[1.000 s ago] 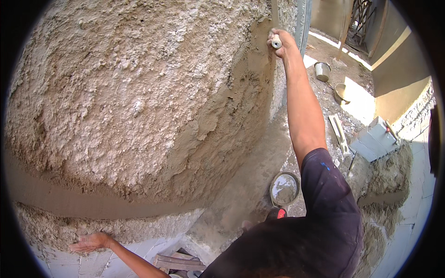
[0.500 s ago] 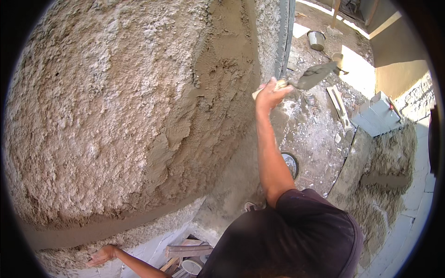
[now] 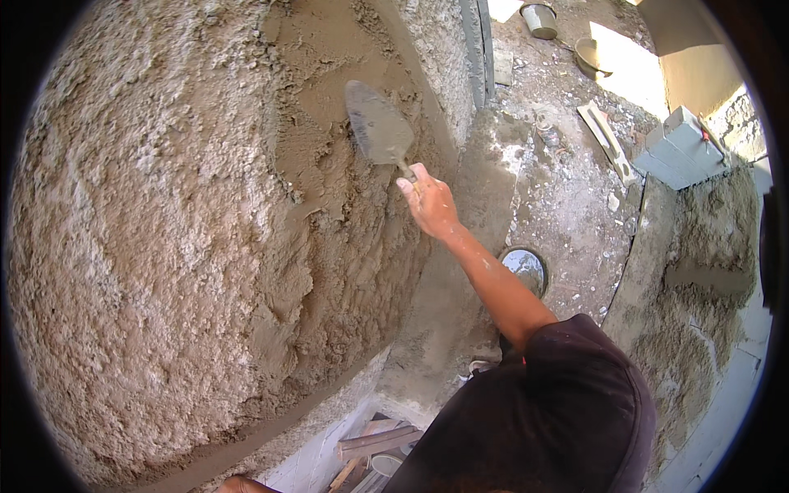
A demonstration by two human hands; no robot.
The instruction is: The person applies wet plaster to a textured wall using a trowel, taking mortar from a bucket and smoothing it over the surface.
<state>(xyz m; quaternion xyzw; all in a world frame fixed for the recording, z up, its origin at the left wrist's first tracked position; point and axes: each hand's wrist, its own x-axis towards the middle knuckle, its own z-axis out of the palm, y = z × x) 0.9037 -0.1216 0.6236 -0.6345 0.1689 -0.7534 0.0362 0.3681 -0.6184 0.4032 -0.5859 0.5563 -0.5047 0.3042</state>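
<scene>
My right hand (image 3: 429, 203) is closed around the handle of a pointed trowel (image 3: 379, 125). The trowel's blade lies up against the wet mortar (image 3: 329, 82) on the rough wall, with its tip toward the upper left. Grey-brown smears cover the blade, and its face shows no heap of mortar. To the left the wall (image 3: 148, 205) has a pale, coarse, bumpy coat; the darker, wetter mortar runs down its right side. Only a bit of my left hand (image 3: 241, 485) shows at the lower edge, by the foot of the wall, with its fingers out of sight.
A round container of water (image 3: 526, 264) stands on the floor below my right forearm. Farther off are a bucket (image 3: 539, 21), a bowl-shaped pan (image 3: 588, 56), a long wooden float (image 3: 606, 140) and a grey block (image 3: 680, 149). Wood scraps (image 3: 378, 442) lie near my body.
My right hand has swung left from over the floor to the wall, bringing the trowel against it. The mortar load on the blade is gone. My left hand has dropped mostly out of view.
</scene>
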